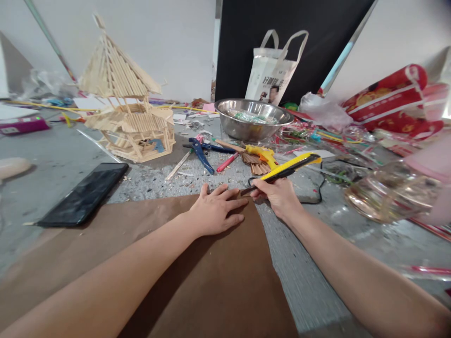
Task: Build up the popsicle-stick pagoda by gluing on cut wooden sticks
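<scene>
Grey work surface (306, 272), flecked with chips and scraps, is backed by a pale wall (169, 42) and a dark upright panel (236, 37). Across its near part a brown sheet (229, 286) is spread, reaching from the lower left to just right of centre. Its colour is plain and matt, deepened to a darker brown by shadow between the forearms and paler toward the left, where faint creases are shown. Its right edge is slightly bowed, with bare surface exposed beyond it. The far right corner is pressed flat by the left hand (218, 211), whose fingers are spread apart, nothing being clasped. A utility knife (287, 168), yellow with black along its body, is clamped in the closed fingers of the right hand (278, 195). It is tilted, its rear end raised to the right and its front directed down toward the sheet's corner, near the left fingertips; whether the sheet is touched by the blade cannot be told. Beyond, blue-handled pliers (201, 155) and a steel bowl (227, 122) are seen.
</scene>
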### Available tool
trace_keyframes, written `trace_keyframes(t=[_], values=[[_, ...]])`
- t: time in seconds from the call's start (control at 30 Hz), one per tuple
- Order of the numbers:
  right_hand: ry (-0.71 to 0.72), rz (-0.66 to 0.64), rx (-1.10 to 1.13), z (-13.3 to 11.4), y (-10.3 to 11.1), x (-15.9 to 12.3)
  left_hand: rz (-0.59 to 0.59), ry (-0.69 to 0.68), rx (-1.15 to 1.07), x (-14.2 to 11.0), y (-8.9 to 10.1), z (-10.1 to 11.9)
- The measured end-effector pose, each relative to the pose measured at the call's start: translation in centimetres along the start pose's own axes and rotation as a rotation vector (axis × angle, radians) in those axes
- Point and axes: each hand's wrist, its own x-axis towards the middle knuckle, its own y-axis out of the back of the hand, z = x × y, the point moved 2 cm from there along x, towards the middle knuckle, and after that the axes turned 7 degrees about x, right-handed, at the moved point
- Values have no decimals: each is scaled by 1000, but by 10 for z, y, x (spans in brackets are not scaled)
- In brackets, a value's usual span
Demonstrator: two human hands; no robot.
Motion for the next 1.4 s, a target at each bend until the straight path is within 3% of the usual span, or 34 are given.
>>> trace_keyframes(t=[1.4], values=[[-42,119,-15,-4,14,6,3,-1,-9,0,0,-1]])
